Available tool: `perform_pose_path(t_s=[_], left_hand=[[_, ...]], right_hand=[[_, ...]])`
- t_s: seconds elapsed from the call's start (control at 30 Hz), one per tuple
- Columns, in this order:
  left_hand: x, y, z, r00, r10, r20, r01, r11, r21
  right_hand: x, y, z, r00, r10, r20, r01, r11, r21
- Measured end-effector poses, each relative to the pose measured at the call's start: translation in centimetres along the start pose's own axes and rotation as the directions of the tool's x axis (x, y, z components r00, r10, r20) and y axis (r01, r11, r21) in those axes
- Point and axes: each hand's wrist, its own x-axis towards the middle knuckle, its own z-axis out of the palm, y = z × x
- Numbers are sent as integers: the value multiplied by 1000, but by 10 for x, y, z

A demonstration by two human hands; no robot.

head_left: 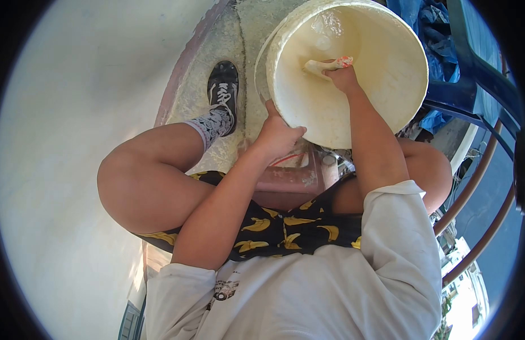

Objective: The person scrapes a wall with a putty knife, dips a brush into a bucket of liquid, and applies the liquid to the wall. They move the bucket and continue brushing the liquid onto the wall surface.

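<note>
A large cream-white plastic bucket (387, 68) is tipped toward me between my knees, its mouth facing me. My left hand (278, 133) is closed on the near left part of its rim, thumb along the edge. Inside the bucket, my right hand (344, 78) is closed around a pale object with orange-red marks (318, 67), held close to the inner wall. Whether it is a folded cloth or a stiff tool I cannot make out. A wet, shiny patch (326, 25) shows deeper inside the bucket.
I sit with knees apart; a reddish plastic stool (296, 173) shows between my legs. A pale wall (86, 102) rises on the left. On the right are a blue plastic chair (460, 96), blue plastic sheeting (441, 39) and brown railing bars (480, 241). The concrete floor (217, 42) looks pale-stained.
</note>
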Motion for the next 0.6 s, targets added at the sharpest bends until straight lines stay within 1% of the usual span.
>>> perform_pose_path(t_s=[0.07,0.1,0.17,0.2,0.27,0.4,0.47,0.5,0.57,0.6], left_hand=[[0,3,0,1000,-28,6,28,1000,-12],[0,3,0,1000,-25,7,25,1000,-11],[0,6,-2,999,-19,36,20,999,-49],[1,8,-3,999,-10,34,12,999,-45],[2,9,-2,994,-98,40,99,995,-21],[3,26,-2,992,-90,92,93,995,-24],[1,41,-2,991,-99,88,103,994,-40],[6,41,-2,992,-81,93,85,996,-40],[20,38,-6,983,-101,157,108,993,-40],[16,46,-7,985,-82,154,89,995,-43]], right_hand=[[-2,-6,-3,995,83,54,-84,996,10],[-1,-2,-3,995,82,52,-82,997,11],[1,3,-3,998,-23,53,26,998,-60],[3,0,-4,998,-30,47,33,998,-58],[3,-2,-6,1000,-21,-4,21,1000,17],[-4,-37,-37,998,-49,-42,49,999,8],[-10,-59,-56,993,-34,-111,47,992,116],[-16,-71,-68,991,-45,-125,58,992,109],[-30,-97,-89,990,-42,-136,86,938,336],[-36,-106,-98,988,-58,-146,104,938,329]])
